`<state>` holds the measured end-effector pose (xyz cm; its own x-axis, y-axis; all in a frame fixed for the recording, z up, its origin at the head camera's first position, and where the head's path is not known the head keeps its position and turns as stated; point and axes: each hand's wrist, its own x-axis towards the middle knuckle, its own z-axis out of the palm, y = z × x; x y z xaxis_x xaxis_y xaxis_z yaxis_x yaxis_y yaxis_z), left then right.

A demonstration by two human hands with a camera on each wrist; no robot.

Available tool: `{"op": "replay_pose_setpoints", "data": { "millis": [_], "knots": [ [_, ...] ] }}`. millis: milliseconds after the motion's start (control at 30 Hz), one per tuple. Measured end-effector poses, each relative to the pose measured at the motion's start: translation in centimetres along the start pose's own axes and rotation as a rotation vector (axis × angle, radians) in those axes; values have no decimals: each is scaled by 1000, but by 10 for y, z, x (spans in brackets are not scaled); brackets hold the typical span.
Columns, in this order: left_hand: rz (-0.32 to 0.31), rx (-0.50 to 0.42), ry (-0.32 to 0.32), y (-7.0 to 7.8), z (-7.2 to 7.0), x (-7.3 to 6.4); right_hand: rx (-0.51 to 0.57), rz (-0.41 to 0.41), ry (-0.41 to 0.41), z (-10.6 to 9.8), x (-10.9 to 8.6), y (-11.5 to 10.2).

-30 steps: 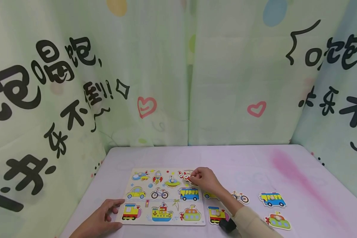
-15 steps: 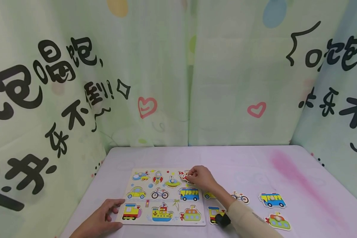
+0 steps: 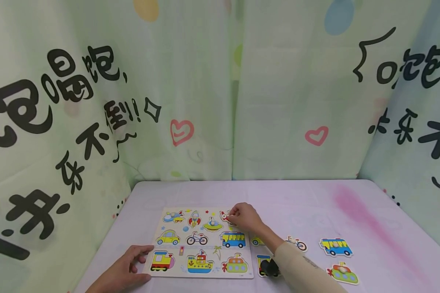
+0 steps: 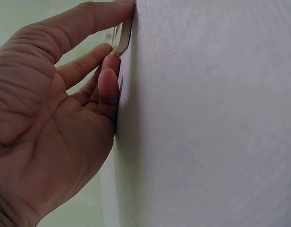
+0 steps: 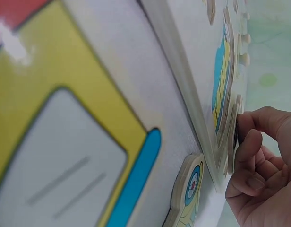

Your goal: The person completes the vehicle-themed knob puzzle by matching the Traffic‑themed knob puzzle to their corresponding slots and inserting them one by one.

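Observation:
A white puzzle board (image 3: 205, 257) printed with vehicles lies flat on the table. My left hand (image 3: 126, 268) holds its near left corner, thumb at the near edge and fingers at the left side. At the board's far right, my right hand (image 3: 246, 217) pinches a red-and-white puzzle piece (image 3: 223, 217) over its picture; the fingers hide much of it. In the right wrist view the thumb and fingers (image 5: 256, 120) meet at the board's surface. Knobbed pieces of a plane (image 3: 173, 216), a rocket (image 3: 194, 219) and a flying saucer (image 3: 212, 224) sit along the far row.
Right of the board lie loose pieces: a bus (image 3: 335, 246), a submarine (image 3: 342, 272), a bicycle (image 3: 300, 244), a partly covered yellow car (image 3: 256, 241) and a train (image 3: 262, 260) behind the black wrist camera (image 3: 269, 268). Printed curtains (image 3: 205, 89) stand around the table (image 3: 297, 195).
My right hand has shifted slightly left and away from me with the red-and-white puzzle piece, and the forearm has followed. My left hand and the board have stayed in place.

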<state>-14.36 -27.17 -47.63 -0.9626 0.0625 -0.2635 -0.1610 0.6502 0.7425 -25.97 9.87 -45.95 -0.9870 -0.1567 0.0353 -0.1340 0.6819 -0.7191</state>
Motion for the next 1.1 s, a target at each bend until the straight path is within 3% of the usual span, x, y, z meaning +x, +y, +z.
{"op": "replay_pose_setpoints", "data": {
  "millis": [500, 767, 1100],
  "knots": [
    [43, 5, -29, -2, -3, -1, -56, 19, -5, 2, 7, -1],
    [30, 0, -29, -4, -2, -1, -70, 14, -11, 3, 7, 0],
    [21, 17, -22, -4, -3, -1, 16, 39, -1, -8, -10, -1]
  ]
}}
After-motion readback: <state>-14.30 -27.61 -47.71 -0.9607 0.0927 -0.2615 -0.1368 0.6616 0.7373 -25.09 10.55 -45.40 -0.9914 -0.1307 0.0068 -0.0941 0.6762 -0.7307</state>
